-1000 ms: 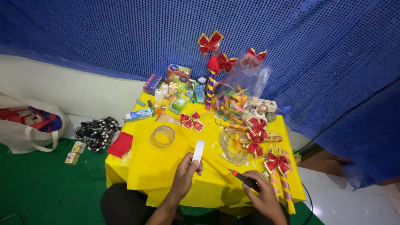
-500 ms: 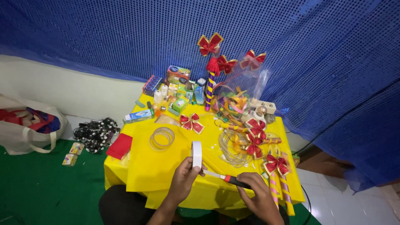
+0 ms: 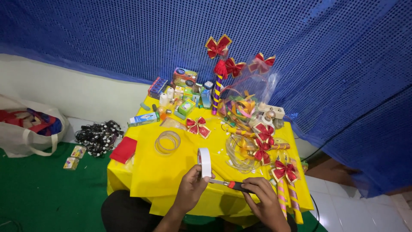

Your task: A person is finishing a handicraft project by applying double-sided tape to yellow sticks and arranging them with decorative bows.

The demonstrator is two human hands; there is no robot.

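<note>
My left hand (image 3: 189,190) grips a white roll of tape (image 3: 205,162), held upright over the near edge of the yellow-covered table (image 3: 171,180). My right hand (image 3: 264,199) holds a cutter with a red and black handle (image 3: 231,184), its blade end pointing left and meeting the bottom of the roll. Both hands sit close together at the front middle of the table.
Clear tape rings (image 3: 167,142) lie left of centre. Red bows (image 3: 198,126) and striped sticks with bows (image 3: 285,180) fill the right side. Small boxes and bottles (image 3: 184,92) crowd the back. A red sheet (image 3: 123,149), black beads (image 3: 98,136) and a white bag (image 3: 28,126) lie left.
The tape roll has been turned upright and lifted slightly. My right hand has brought the cutter leftward until its tip meets the roll.
</note>
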